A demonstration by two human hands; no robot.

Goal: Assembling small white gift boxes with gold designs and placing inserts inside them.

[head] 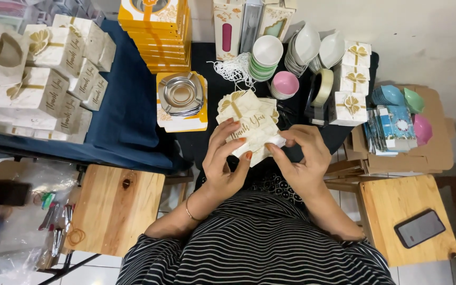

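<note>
Head view, single entry. Left hand [222, 158]: fingers curled over the near face of a flat white box blank [252, 126] with gold bow print, gripping it from the left edge. Right hand [304, 158]: closed in a pinch on the blank's right corner, thumb and forefinger pressing a small flap. The blank sits between both hands, raised just above a loose stack of like blanks [270, 108] lying directly beyond the fingertips. Step in hand, by judgement: folding a flat blank into shape, at the stage of working one side flap; the next move seems to call for a firm crease and a steadying grip from the left hand so the card does not buckle. Beyond the left hand: metal dishes [180, 94] on a yellow box, a pile of yellow boxes [154, 31] further off, and finished white boxes [43, 74] well to the left on blue cloth. Beyond the right hand: stacked bowls [266, 55], a pink bowl [285, 84], a tape dispenser [319, 95], three small white boxes [350, 84]. Near the right elbow: a phone [419, 228] on a wooden stool. Crowded tabletop leaves little free room to set work down.
</note>
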